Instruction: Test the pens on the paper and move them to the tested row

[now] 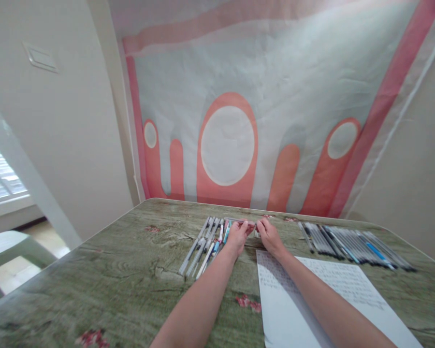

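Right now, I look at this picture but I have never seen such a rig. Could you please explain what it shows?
There is no machine: the left hand and right hand belong to a person wearing the camera on the head, so it looks forward and down. On the wood-patterned table, pens lie beside the left hand, and a row of slender pens lies farther right. A sheet with writing lies under the right forearm. Both hands seem to grip a thin pen-like item, partly hidden by fingers.

Both hands (238, 237) grip a slim pen (251, 224) between rows of pens (350, 245), near written paper (348, 278).
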Available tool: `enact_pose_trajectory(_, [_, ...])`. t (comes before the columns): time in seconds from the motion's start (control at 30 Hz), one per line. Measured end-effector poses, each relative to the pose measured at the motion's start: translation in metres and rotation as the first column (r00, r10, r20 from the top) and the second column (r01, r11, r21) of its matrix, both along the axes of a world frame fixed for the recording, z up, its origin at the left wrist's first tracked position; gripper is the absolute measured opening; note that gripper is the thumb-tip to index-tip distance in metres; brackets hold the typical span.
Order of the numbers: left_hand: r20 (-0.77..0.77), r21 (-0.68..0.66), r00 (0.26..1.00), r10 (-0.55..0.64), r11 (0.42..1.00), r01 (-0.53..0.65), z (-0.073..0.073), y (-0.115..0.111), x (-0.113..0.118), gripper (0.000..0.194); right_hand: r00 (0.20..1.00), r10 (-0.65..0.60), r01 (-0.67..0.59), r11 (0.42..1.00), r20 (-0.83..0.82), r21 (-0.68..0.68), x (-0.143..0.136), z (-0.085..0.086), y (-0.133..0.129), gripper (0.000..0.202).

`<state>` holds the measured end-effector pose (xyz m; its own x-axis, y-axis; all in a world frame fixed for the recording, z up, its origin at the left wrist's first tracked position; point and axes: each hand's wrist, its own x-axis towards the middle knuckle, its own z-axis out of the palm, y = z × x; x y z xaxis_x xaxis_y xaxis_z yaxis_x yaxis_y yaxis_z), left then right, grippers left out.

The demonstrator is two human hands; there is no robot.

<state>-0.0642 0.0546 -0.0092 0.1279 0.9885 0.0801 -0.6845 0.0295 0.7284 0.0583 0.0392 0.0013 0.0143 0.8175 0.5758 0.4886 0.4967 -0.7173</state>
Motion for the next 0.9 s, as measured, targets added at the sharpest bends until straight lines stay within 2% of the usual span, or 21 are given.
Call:
enact_pose_trajectory(0.17, [-0.019,0.007,1.0,0.012,1.0,-0.011,0.0019,-0.0024,0.0005,0.024,0.996,0.039,-0.046,0.995,-0.08,-0.094,0.0015,-0.0051,0.004,0.046])
enact_pose_trajectory(0.3, [-0.005,0.006,1.0,0.019,1.0,-0.019,0.0022,-0.0024,0.0003,0.023,0.985,0.068,-0.08,0.994,-0.156,-0.075,0.0018,-0.0027,0.0016,0.034])
enact_pose_trajectory(0.43, [-0.02,0.01,1.0,0.021,1.0,-0.021,0.0004,-0.0017,-0.0002,0.024,0.996,0.048,-0.05,0.998,-0.071,-0.028,0.0028,-0.0001,0.0011,0.027])
enact_pose_trajectory(0.53, [-0.03,0.005,0.999,0.022,1.0,-0.022,-0.0013,-0.0011,-0.0007,0.024,0.999,0.033,-0.034,0.998,-0.021,-0.047,0.0037,-0.0023,0.0041,0.034])
enact_pose_trajectory(0.67, [-0.021,-0.017,0.999,0.035,0.999,-0.035,-0.0021,0.0004,-0.0016,0.021,0.998,0.036,-0.042,0.993,-0.057,-0.11,0.0043,-0.0052,0.0066,0.042])
enact_pose_trajectory(0.8, [-0.026,-0.022,0.999,0.037,0.999,-0.038,-0.0029,0.0023,-0.0019,0.019,0.995,0.083,-0.087,0.992,-0.052,-0.091,0.0036,-0.0031,0.0039,0.033])
enact_pose_trajectory(0.9, [-0.019,-0.019,1.0,0.02,1.0,-0.021,-0.0046,0.0027,-0.0011,0.019,0.998,0.069,-0.068,0.996,0.014,-0.058,0.0026,-0.0029,0.003,0.031])
